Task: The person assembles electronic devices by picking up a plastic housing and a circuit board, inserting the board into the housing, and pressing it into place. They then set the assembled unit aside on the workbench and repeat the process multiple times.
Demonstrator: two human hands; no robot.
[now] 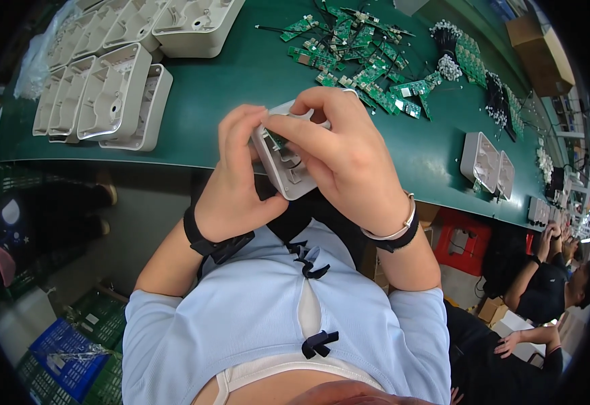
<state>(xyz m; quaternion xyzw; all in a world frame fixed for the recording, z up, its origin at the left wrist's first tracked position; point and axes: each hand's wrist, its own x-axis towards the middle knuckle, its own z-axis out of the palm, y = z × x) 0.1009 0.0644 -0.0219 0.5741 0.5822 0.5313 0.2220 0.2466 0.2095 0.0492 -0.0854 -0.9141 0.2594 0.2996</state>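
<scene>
Far left, on the green counter: rows of pale grey housings, open sides up, packed edge to edge; the outermost ones bend into the dark rim and are hard to make out.

Left hand: forearm rises from the lower edge, black strap at the wrist, back of the hand toward the camera. Fingers curl up and over the left side of a small grey casing, clamped on it. The casing is held in the air just off the counter's near edge, above the lap, tilted, open face toward the person.

Right hand: comes in from the right, light band and black strap at the wrist. Thumb and forefinger pinch down together at the casing's top edge; the other fingers wrap its far side. What the fingertips press is hidden; a bit of green board shows inside the casing, detail too small to tell.

Beyond the hands: a heap of green circuit boards with black wires. Further right, two more housings lie on the counter. Far right, other people's arms, partly cut by the rim.
</scene>
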